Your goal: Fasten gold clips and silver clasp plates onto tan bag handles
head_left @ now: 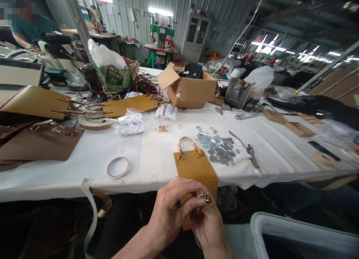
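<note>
Left hand point(171, 210) and right hand point(209, 225) are pinched together on a gold clasp point(202, 194) at the near end of the tan leather panel point(196, 169), which overhangs the worktop point(157, 158) edge. The pinch seems fingertip-only, so a slip could drop the clasp. Beyond the panel, a tug might scatter the grey metal plates point(217, 147).

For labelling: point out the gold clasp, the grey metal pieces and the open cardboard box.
gold clasp point(202, 194), head view, on its shiny top face.
grey metal pieces point(218, 148), head view, middle of the pile.
cardboard box point(193, 91), head view, on its front wall.
</note>
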Demonstrator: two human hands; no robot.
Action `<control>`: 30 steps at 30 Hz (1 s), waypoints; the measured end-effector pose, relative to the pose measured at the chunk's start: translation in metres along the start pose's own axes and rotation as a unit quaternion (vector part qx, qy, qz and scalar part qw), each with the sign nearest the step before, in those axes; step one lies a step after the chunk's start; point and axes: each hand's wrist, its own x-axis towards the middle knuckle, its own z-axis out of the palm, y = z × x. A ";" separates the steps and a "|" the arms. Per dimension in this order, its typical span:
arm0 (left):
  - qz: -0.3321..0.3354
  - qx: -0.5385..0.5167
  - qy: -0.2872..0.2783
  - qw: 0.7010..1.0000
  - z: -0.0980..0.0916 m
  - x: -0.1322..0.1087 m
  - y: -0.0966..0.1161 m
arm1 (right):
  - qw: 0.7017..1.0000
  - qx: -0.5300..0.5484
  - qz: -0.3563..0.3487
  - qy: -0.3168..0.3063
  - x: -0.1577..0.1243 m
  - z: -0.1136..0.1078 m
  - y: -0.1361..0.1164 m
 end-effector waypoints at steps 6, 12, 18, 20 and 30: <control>0.044 0.049 0.027 0.997 -0.012 -0.005 -0.004 | 0.938 -0.267 -0.215 0.051 -0.005 -0.016 -0.010; 0.097 0.037 -0.007 0.995 -0.021 -0.002 -0.005 | 0.783 -0.498 -0.365 -0.077 -0.012 -0.006 -0.050; 0.071 -0.010 -0.019 0.997 -0.019 -0.004 0.000 | 0.751 -0.526 -0.387 -0.100 -0.013 0.004 -0.053; 0.039 -0.041 -0.020 0.998 -0.017 -0.005 0.003 | 0.740 -0.518 -0.415 -0.110 -0.015 0.001 -0.052; -0.038 -0.056 -0.030 0.997 -0.014 -0.013 -0.006 | 0.812 -0.432 -0.380 -0.103 -0.016 -0.011 -0.039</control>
